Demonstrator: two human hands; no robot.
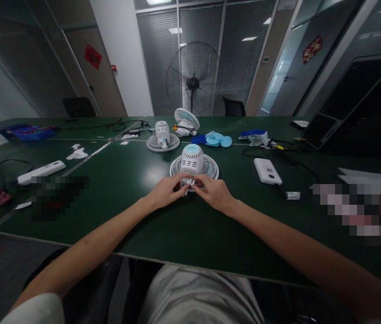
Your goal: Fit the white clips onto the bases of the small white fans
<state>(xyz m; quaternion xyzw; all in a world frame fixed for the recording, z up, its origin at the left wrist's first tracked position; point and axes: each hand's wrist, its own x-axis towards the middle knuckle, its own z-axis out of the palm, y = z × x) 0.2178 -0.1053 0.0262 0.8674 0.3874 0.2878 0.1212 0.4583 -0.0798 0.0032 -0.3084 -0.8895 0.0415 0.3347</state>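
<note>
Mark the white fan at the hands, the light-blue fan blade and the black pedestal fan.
White fan point(192, 160): head view, motor housing.
Light-blue fan blade point(216, 139): head view, near middle.
Black pedestal fan point(192, 83): head view, central hub.

This looks like an office meeting room: a wide green table point(132, 238) lies beneath the left hand point(163, 192) and right hand point(214, 194). Beyond their grip are a black chair point(235, 108), tall blinds point(158, 67) and, farther left, a door point(107, 90).

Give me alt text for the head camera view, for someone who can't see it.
Left hand and right hand touch the near side of a white fan, grille-down on a green table. Two similar fans sit behind it; a large dark fan stands beyond.
</note>
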